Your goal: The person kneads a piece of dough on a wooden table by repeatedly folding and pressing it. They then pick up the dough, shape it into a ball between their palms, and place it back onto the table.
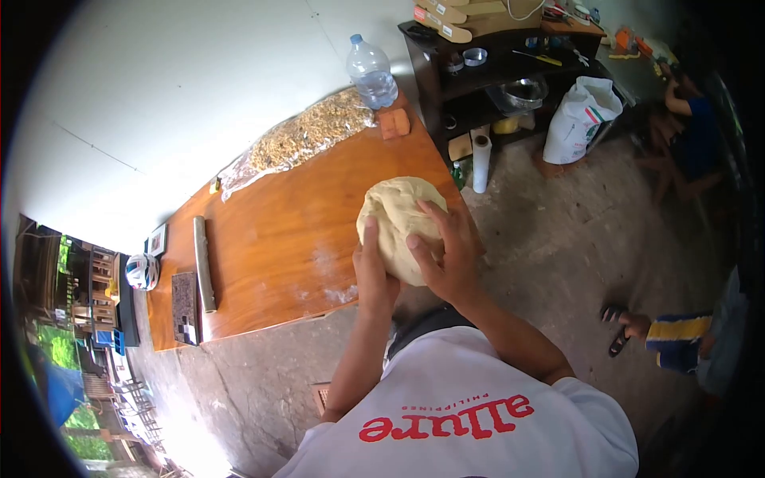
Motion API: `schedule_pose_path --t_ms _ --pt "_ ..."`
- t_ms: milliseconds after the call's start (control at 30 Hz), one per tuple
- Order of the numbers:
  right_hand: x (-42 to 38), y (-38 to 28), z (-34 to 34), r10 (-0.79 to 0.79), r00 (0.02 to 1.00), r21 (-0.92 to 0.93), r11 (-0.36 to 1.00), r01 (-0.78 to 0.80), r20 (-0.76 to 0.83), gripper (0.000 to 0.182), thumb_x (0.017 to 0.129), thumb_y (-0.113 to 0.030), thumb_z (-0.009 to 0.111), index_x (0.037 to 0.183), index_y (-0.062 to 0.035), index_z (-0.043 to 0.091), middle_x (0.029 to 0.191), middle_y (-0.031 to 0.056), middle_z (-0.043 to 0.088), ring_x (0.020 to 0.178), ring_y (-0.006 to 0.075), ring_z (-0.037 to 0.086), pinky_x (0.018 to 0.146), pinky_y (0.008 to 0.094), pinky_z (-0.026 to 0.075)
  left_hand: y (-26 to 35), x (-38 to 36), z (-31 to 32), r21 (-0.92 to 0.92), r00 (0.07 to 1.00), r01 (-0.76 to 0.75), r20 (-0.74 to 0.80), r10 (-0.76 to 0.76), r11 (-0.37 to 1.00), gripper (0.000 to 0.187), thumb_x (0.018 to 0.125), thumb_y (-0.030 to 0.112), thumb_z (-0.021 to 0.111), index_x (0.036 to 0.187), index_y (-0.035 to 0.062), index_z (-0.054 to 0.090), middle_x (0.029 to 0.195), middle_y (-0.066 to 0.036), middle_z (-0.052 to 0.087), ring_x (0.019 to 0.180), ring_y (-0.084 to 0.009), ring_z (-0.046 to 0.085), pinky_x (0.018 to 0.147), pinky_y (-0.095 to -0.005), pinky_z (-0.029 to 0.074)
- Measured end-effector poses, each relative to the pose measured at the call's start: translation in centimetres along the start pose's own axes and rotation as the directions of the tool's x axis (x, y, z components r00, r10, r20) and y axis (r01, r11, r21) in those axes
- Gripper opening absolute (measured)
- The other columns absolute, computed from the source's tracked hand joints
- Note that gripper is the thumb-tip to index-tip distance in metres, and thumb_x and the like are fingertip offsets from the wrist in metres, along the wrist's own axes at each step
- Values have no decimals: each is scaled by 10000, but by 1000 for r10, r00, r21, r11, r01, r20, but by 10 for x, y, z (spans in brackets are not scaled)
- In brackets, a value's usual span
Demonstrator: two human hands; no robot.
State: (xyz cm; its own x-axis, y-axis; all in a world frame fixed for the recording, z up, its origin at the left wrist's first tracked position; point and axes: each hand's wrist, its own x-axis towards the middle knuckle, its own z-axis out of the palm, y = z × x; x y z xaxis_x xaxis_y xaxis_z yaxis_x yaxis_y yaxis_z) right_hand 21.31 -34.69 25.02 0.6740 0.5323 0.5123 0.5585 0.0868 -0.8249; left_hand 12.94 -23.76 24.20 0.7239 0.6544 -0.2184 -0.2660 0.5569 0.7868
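Note:
A large round lump of pale dough [398,223] is held between my two hands at the near right edge of the wooden table [263,231]. My left hand [374,267] grips its left side, thumb or finger up along the surface. On the right side, my right hand [450,247] presses with fingers bent over the dough. Folds and a crease run across its top. White flour smudges mark the table just left of the dough.
At the table's back are a plastic bag of brown flakes [311,131], a water bottle [372,76] and an orange block [394,124]. A long roll [204,263] lies left. Right are a dark shelf [470,95], a white sack [580,119] and people [693,127].

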Motion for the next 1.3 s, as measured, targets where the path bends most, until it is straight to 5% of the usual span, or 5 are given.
schedule_pose_path --t_ms 300,433,700,867,1300 --pt "20 -29 38 -252 898 -5 963 269 -360 617 1024 -484 369 1408 -17 488 1349 183 532 1268 274 501 1073 397 383 42 -17 -32 -587 902 104 395 172 803 648 1051 567 284 1440 79 458 1430 -135 526 1292 -303 527 1096 -443 425" --pt "12 -52 51 263 961 843 494 -213 89 639 1041 -518 341 1451 -36 432 1412 134 519 1316 228 493 1115 378 368 53 -15 -39 -618 819 156 517 249 770 648 1054 559 288 1416 57 477 1389 -132 562 1250 -294 556 1078 -435 438" --pt "-6 -45 69 366 917 897 332 -291 161 645 1031 -567 382 1411 -55 476 1356 111 587 1232 265 591 1022 414 496 66 -13 -54 68 941 -300 185 283 951 595 1045 544 348 1321 48 527 1309 -131 591 1208 -260 577 1032 -407 467" --pt "-11 1 60 354 902 951 -268 -156 248 546 1019 -534 451 1270 -71 598 1211 104 672 1108 265 657 953 403 543 64 -4 -44 514 915 -394 296 274 762 553 1043 482 370 1335 29 490 1255 -125 587 1184 -253 560 1019 -370 446" --pt "-36 -21 27 554 826 920 264 -290 102 524 970 -514 588 1220 -53 581 1124 76 659 980 148 669 830 321 558 0 -1 -31 -221 730 70 676 101 973 833 936 700 418 1551 147 320 1463 -132 462 1416 -340 370 1162 -526 315"
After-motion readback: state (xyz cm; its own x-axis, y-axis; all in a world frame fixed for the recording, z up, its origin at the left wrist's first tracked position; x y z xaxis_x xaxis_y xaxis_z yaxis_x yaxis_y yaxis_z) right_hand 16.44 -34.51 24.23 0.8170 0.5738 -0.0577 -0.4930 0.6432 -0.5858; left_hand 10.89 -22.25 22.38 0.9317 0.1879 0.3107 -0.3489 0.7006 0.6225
